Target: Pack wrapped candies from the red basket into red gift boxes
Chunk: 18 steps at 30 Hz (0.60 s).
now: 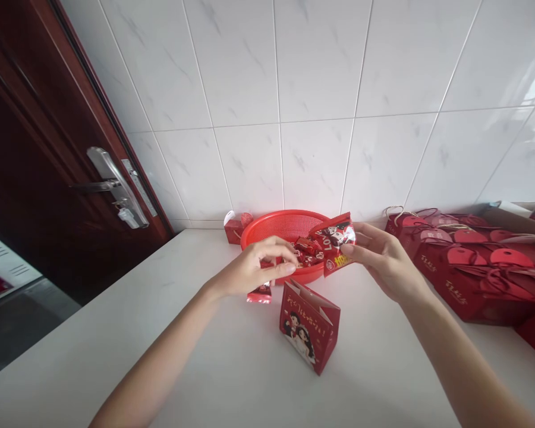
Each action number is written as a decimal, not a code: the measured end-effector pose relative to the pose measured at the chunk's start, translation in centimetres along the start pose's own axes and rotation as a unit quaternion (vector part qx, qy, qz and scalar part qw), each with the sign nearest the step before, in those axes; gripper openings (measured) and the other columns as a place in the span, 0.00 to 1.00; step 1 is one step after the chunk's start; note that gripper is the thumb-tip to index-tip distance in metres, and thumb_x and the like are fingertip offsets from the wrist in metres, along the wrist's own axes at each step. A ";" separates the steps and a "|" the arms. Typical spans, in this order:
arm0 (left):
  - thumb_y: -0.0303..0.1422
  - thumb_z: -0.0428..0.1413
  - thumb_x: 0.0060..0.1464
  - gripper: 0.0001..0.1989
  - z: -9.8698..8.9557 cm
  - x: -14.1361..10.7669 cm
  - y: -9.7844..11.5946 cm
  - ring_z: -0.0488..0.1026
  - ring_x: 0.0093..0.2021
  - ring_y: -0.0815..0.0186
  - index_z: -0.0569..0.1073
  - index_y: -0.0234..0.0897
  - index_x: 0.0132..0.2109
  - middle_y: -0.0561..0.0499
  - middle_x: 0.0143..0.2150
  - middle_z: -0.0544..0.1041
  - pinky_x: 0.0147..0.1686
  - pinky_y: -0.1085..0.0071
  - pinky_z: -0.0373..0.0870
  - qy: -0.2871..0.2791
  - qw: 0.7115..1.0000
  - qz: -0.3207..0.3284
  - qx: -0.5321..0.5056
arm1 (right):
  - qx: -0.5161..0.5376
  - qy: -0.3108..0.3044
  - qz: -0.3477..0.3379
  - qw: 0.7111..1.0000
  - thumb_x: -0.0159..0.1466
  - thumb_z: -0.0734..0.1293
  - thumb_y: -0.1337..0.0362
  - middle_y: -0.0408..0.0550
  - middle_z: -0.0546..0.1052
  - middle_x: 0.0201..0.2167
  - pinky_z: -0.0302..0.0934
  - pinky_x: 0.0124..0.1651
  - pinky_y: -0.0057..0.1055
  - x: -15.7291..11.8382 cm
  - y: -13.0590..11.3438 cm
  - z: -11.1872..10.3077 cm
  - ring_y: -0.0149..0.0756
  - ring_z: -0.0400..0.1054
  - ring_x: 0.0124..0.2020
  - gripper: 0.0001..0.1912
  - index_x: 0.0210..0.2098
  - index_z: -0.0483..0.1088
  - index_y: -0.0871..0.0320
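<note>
My right hand (386, 258) pinches a red snack packet (336, 244) with printed cartoon faces between thumb and fingers, at the right rim of the basket. My left hand (267, 261) is curled at the basket's front left, thumb close to the fingertips; what lies inside its fingers is hidden. From beneath it a small red wrapped candy (259, 293) pokes out, and I cannot tell if it is held or on the table. Several wrapped candies (310, 258) lie in the red plastic basket (285, 217). Nearer me, a red gift box (310, 327) with a cartoon couple stands upright, its top open.
Several red gift boxes (463, 285) with ribbons crowd the right side of the white table (214, 368). Another small red box (234, 229) stands behind the basket's left. A tiled wall (316, 166) rises behind; a dark wooden door (40, 119) is at left.
</note>
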<state>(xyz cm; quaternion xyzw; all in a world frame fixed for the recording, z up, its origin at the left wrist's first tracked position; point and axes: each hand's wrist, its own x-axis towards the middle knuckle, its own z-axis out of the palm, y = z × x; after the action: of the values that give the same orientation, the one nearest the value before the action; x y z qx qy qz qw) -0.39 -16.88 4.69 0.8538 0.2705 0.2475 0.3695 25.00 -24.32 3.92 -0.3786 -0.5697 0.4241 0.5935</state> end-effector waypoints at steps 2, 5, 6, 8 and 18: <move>0.45 0.57 0.61 0.14 0.0 -0.8 -0.3 0.73 0.37 0.68 0.83 0.43 0.41 0.48 0.51 0.74 0.37 0.72 0.72 -0.037 0.999 -0.015 0.035 | 0.004 -0.003 0.001 1.000 0.58 0.77 0.56 0.54 0.81 0.48 0.69 0.54 0.46 -0.1 -0.2 0.0 0.50 0.75 0.50 0.22 0.48 0.75 0.57; 0.44 0.56 0.62 0.14 0.9 -1.4 -0.6 0.74 0.42 0.65 0.83 0.44 0.40 0.48 0.52 0.74 0.41 0.70 0.71 -0.062 0.997 -0.014 0.047 | 0.011 -0.072 0.017 0.997 0.58 0.76 0.57 0.54 0.81 0.49 0.68 0.56 0.48 -0.7 -0.8 0.8 0.50 0.75 0.51 0.21 0.48 0.75 0.57; 0.43 0.56 0.63 0.14 1.3 -1.4 -0.7 0.74 0.42 0.65 0.83 0.42 0.37 0.48 0.51 0.74 0.41 0.70 0.71 -0.064 0.997 -0.010 0.044 | 0.013 -0.100 0.022 0.995 0.59 0.76 0.57 0.53 0.80 0.49 0.69 0.55 0.47 -0.9 -1.0 1.2 0.49 0.75 0.50 0.20 0.49 0.75 0.56; 0.41 0.55 0.62 0.15 2.1 -1.3 -0.8 0.73 0.40 0.64 0.80 0.39 0.32 0.48 0.44 0.76 0.39 0.70 0.71 -0.059 0.998 -0.006 0.034 | 0.014 -0.149 0.030 0.988 0.60 0.75 0.58 0.52 0.80 0.49 0.70 0.53 0.45 -1.5 -1.4 2.2 0.47 0.75 0.50 0.21 0.51 0.74 0.55; 0.37 0.54 0.62 0.12 3.6 -0.1 -0.9 0.74 0.38 0.62 0.74 0.37 0.31 0.52 0.30 0.75 0.38 0.70 0.70 -0.016 1.000 0.007 -0.011 | -0.035 -0.162 0.053 0.985 0.65 0.70 0.52 0.49 0.77 0.45 0.75 0.44 0.38 -2.4 -1.0 3.6 0.41 0.74 0.43 0.16 0.47 0.70 0.54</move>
<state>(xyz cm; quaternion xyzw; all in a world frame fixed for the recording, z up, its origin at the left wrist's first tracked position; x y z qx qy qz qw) 1.52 -18.25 1.76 0.8556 0.2557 0.2398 0.3809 21.52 -26.98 4.19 -0.3552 -0.6516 0.4908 0.4564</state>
